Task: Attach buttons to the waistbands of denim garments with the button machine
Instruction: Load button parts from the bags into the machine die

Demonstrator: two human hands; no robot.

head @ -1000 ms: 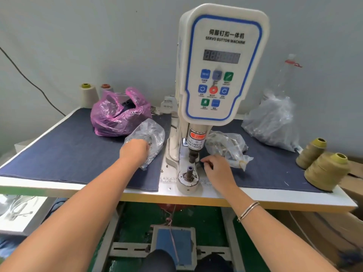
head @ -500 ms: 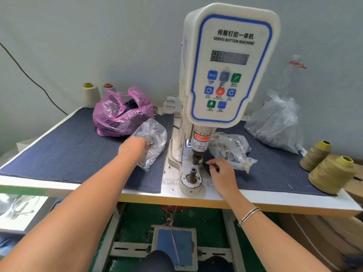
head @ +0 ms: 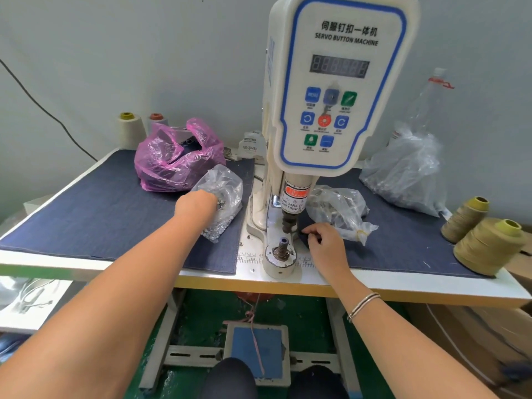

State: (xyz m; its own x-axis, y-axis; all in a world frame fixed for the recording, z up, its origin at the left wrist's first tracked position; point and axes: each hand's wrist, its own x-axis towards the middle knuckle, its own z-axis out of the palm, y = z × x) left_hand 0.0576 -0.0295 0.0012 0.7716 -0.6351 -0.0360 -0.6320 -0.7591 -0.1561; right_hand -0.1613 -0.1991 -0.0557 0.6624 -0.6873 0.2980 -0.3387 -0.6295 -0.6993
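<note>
The white servo button machine (head: 336,82) stands at the middle of the table, its punch (head: 290,223) above the round lower die (head: 282,247). My left hand (head: 195,204) reaches into a clear bag of small silver button parts (head: 227,180); its fingers are hidden inside. My right hand (head: 325,243) sits just right of the punch with fingers curled, thumb and forefinger pinched together at the punch. What they pinch is too small to make out. No denim garment is in view.
A blue denim mat (head: 86,214) covers the tabletop. On it are a pink bag (head: 175,159), a second small clear bag (head: 339,207), a large clear bag (head: 403,174) and olive thread cones (head: 489,246). A foot pedal (head: 256,349) lies under the table.
My right hand crept a little closer to the punch and its fingers curled tighter. My left hand stayed in the clear bag.
</note>
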